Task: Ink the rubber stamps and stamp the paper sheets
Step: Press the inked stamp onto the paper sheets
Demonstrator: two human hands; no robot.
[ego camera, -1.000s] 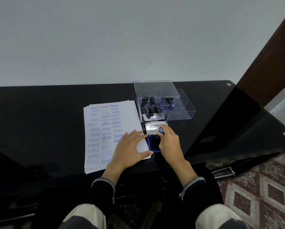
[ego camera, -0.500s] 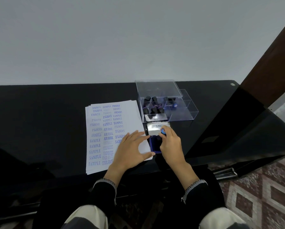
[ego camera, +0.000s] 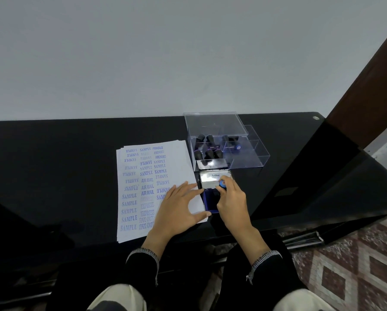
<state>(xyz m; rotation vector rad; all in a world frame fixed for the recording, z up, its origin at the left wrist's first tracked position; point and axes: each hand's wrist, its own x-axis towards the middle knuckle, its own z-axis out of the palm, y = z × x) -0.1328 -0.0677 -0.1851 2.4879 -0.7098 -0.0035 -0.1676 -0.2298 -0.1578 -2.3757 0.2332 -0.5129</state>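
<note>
A stack of white paper sheets [ego camera: 143, 182] covered in blue stamped words lies on the black table. My left hand [ego camera: 179, 209] rests flat on the stack's lower right corner, fingers spread. Right beside the sheets sits an open ink pad [ego camera: 210, 202] with a blue inked bed and a raised silver lid [ego camera: 212, 179]. My right hand [ego camera: 230, 203] grips a rubber stamp with a blue knob [ego camera: 222, 184] and holds it down on the pad; the stamp's face is hidden under my fingers.
Behind the ink pad stands a clear acrylic box [ego camera: 250, 162] holding several black-handled stamps [ego camera: 207, 153]. The glossy black table [ego camera: 53, 171] stretches far to the left. A wall lies behind, a brown post at right, patterned floor lower right.
Both hands stay as they were, left on the paper, right holding the stamp over the pad. Only the camera view has shifted slightly.
</note>
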